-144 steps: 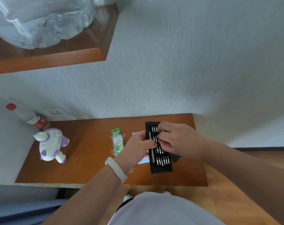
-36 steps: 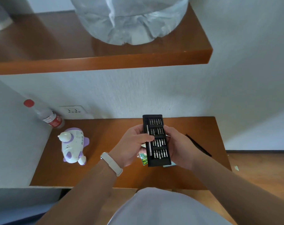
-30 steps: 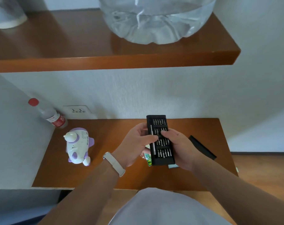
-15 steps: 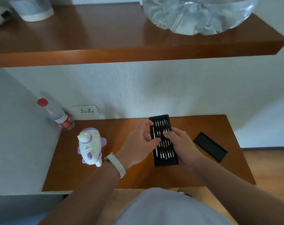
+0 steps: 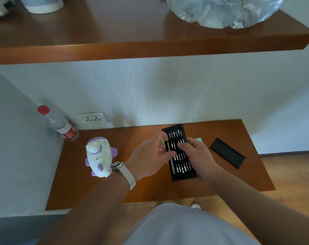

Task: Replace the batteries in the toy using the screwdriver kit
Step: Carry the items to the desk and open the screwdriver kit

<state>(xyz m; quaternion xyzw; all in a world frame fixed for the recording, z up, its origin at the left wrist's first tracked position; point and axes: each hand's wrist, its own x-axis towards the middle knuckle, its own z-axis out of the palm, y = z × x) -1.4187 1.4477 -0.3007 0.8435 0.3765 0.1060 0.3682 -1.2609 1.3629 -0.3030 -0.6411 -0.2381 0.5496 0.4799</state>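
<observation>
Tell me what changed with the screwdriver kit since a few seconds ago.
The bit tray came up off the table into both hands: left hand grips its left edge, right hand cradles it, thumb on the bits. Toy, lid and bottle stayed put.

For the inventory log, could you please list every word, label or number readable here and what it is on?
No text can be read.
Red label on the bottle: print too blurred.
Toy: nothing legible.
</observation>
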